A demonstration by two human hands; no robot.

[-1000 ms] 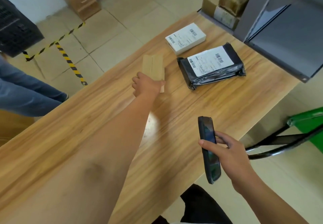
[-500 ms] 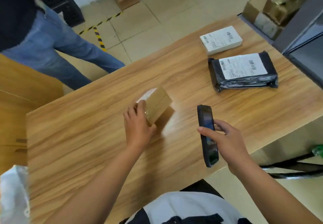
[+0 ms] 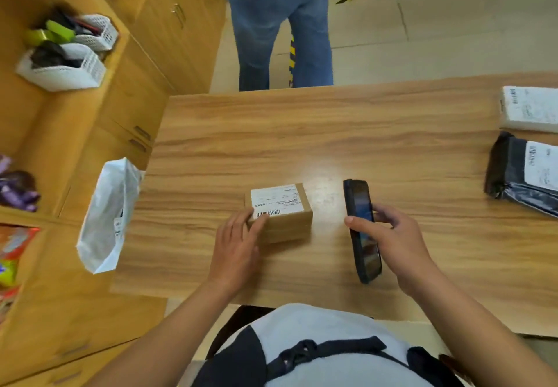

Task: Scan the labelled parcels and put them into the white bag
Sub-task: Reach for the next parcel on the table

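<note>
The brown cardboard parcel lies label up on the wooden table. The left hand grips its left end. At its 3 o'clock, the right hand clasps a black handheld scanner. The white bag hangs at 9 o'clock, by the table edge.

Matt cardboard parcel with paper label on glossy wood-grain table.
</note>
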